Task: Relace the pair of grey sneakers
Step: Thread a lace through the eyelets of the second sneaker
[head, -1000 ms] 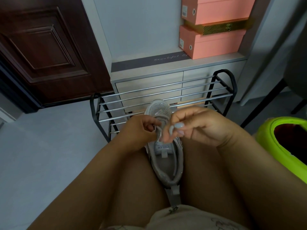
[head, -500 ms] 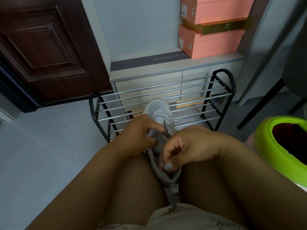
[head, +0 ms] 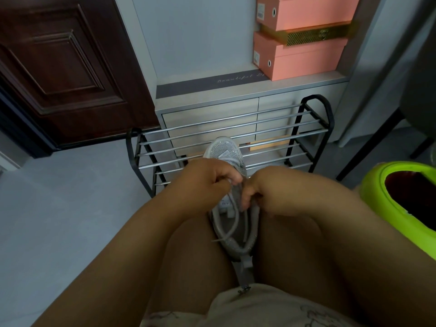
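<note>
**Grey sneaker held between the knees, both hands working at its tongue**

A black-and-chrome shoe rack (head: 236, 138) is standing directly ahead of the knees, its bars running across the view, and the toe of the grey sneaker (head: 232, 223) is overlapping its lower rails in the picture. Behind the rack a pale cabinet (head: 207, 114) is carrying two pink boxes (head: 304, 55) at its right end. A dark wooden door (head: 59, 67) is filling the upper left, and a lime-green bin (head: 382, 208) is sitting close to the right forearm. Bare grey floor (head: 59, 220) is lying open to the left of the left forearm (the right side is tighter, closed in by the bin and a dark chair leg (head: 368, 142)).

The sneaker is lying lengthwise between the thighs, toe pointing away and heel toward the body. The left hand (head: 207, 178) is curling over the upper and pinching a pale lace (head: 232, 226) near the tongue; the right hand (head: 257, 190) is gripping the collar edge just beside it, fingers bent inward. A loose lace end is trailing across the shoe's opening toward the left thigh.
</note>
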### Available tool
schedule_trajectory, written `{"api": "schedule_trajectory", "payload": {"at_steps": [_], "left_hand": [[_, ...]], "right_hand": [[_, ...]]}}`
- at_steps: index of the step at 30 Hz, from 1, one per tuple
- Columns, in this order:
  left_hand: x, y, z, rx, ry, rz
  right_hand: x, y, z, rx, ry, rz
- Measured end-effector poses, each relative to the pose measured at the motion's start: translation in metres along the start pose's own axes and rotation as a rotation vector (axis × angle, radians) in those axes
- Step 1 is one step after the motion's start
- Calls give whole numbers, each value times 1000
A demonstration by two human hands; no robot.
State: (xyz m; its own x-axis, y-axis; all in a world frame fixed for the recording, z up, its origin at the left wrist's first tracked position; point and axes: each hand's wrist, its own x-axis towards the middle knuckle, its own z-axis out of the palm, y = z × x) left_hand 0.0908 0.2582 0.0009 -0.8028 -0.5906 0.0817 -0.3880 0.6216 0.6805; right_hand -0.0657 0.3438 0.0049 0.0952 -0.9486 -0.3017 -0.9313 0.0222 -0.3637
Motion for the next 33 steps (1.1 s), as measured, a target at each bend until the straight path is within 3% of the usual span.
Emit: {"api": "schedule_trajectory", "payload": {"at_steps": [7,15,19,22,24,27,29,33], "left_hand": [[16,-14,4,271,-43,-2],[29,-29,3,276,-98,-78],[31,-33,3,309,-109,-88],[32,-34,4,275,-107,-82],[34,-33,5,257,-111,-78],[38,-33,7,304,-159,-32],[39,-35,9,314,-154,-21],[36,-39,13,258,-107,-49]], "right_hand": [[11,-17,29,-394,95,65],[25,-13,41,-387,218,128],[34,-6,46,-385,186,132],[25,-7,46,-365,333,152],[22,-6,44,-264,393,126],[23,6,33,-22,289,136],[24,13,32,54,334,165],[27,15,39,-108,473,171]]}}
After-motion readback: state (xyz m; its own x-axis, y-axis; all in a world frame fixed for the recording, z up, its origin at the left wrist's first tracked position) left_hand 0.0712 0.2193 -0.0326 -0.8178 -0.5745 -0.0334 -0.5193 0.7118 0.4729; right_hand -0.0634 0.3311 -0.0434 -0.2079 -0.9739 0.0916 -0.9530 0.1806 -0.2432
